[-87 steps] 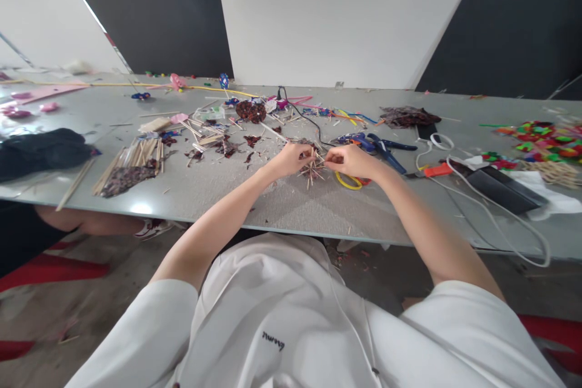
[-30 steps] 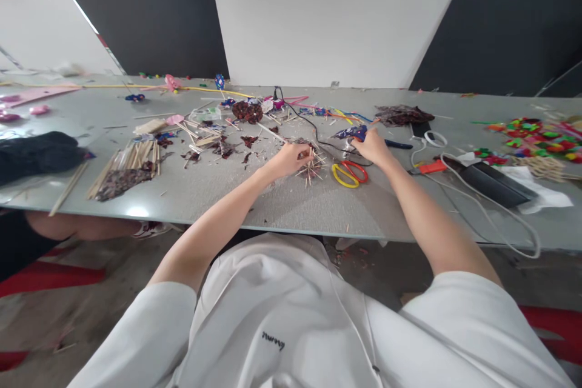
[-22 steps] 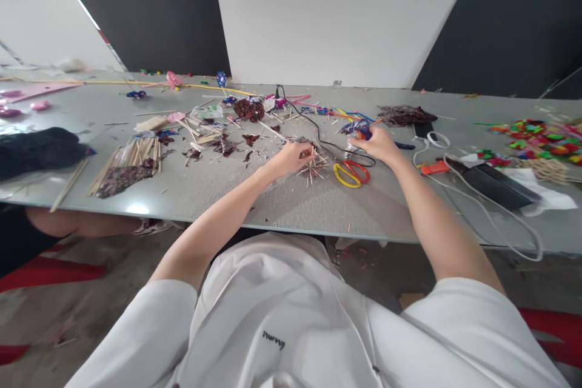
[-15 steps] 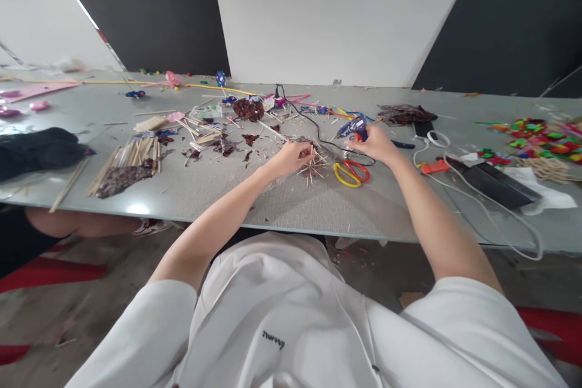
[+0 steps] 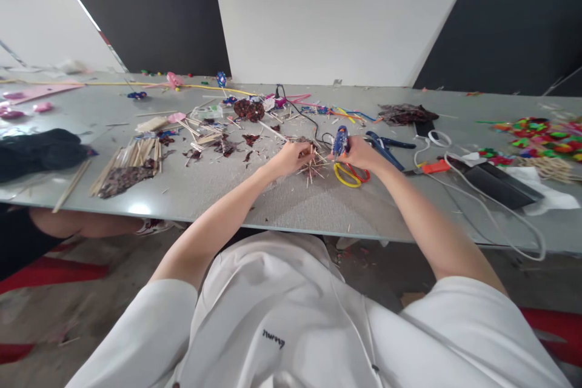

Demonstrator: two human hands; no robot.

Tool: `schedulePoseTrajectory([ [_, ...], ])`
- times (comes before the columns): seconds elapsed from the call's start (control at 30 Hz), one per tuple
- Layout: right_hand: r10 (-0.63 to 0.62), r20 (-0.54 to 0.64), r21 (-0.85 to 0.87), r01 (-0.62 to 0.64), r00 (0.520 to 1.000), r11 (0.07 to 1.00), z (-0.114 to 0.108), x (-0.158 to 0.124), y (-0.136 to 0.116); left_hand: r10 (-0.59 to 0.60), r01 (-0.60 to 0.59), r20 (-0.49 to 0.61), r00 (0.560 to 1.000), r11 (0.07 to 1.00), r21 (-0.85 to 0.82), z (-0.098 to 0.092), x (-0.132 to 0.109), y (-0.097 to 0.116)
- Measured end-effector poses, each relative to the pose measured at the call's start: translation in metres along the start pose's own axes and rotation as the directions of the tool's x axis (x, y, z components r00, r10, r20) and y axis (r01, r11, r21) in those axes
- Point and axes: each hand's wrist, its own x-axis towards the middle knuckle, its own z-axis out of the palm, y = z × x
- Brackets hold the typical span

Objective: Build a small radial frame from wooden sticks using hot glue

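My left hand [image 5: 293, 156] is closed on a dark, spiky bundle of thin wooden sticks [image 5: 313, 171] at the middle of the table; its fingers pinch around the sticks at the top. In my right hand [image 5: 357, 151] is a blue glue gun [image 5: 340, 140], held just right of the bundle with its nozzle end low and toward the sticks. A black cord runs behind it. Scissors with yellow and red handles [image 5: 346, 180] lie beneath my right hand, beside the bundle. Whether the nozzle touches a stick cannot be made out.
Blue-handled pliers [image 5: 385, 148] lie right of my right hand. Further right are a white cable [image 5: 495, 212], a black box [image 5: 500, 185] and colourful pieces [image 5: 541, 139]. Leftward are loose sticks, dark scraps [image 5: 225, 145] and a stick bundle [image 5: 125, 179]. A person's leg [image 5: 86, 223] shows lower left.
My right hand has moved left with the glue gun, closer to the stick bundle, and the gun has turned more upright. The blue-handled pliers now show more fully. My left hand stays put.
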Motion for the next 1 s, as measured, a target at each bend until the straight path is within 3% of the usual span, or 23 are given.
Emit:
schedulePoseTrajectory([
  [0.17,-0.052,0.093,0.042,0.048,0.994,0.998,0.0076,-0.0016,-0.0039,0.002,-0.002,0.001,1.000,1.000,0.008,-0.0008,0.0005,0.0028],
  [0.6,-0.122,0.192,0.101,0.104,0.974,0.989,0.0122,-0.0019,-0.0014,-0.009,0.009,0.004,1.000,1.000,0.006,-0.0002,0.0013,-0.0004],
  [1.0,-0.123,0.187,0.054,0.115,0.975,0.992,0.0108,-0.0017,-0.0048,0.014,-0.015,0.021,1.000,0.999,0.033,0.0003,0.0003,-0.0011],
])
